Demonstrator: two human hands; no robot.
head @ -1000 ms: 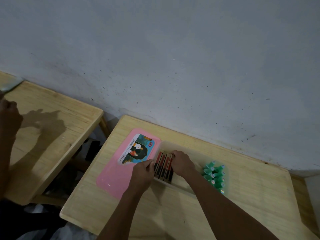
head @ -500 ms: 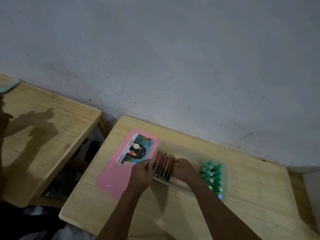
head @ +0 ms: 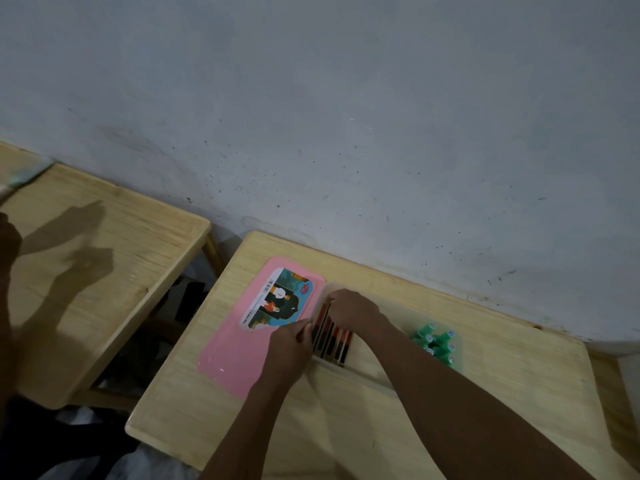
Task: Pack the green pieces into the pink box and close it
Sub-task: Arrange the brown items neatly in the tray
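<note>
We see a pale wooden table point(head: 346, 427) pushed against a grey-blue speckled wall point(head: 346, 116). On it lies a flat pink plastic lid point(head: 239, 355) with a colourful picture label, and touching its right edge sits a translucent open box tray point(head: 367, 374). A row of red-and-black slim sticks point(head: 334, 341) lies at the tray's left end, and a cluster of green plastic pieces point(head: 438, 342) stands at its right end, already inside the tray. The left hand point(head: 291, 351) curls its fingers against the near left side of the sticks; the right hand point(head: 355, 311) presses on their far ends, fingers bent. Whether either hand truly grips a stick we cannot tell. The right forearm crosses the tray's middle and hides its floor there. A second wooden table point(head: 104, 271) stands to the left, well apart, with hand shadows across it.
</note>
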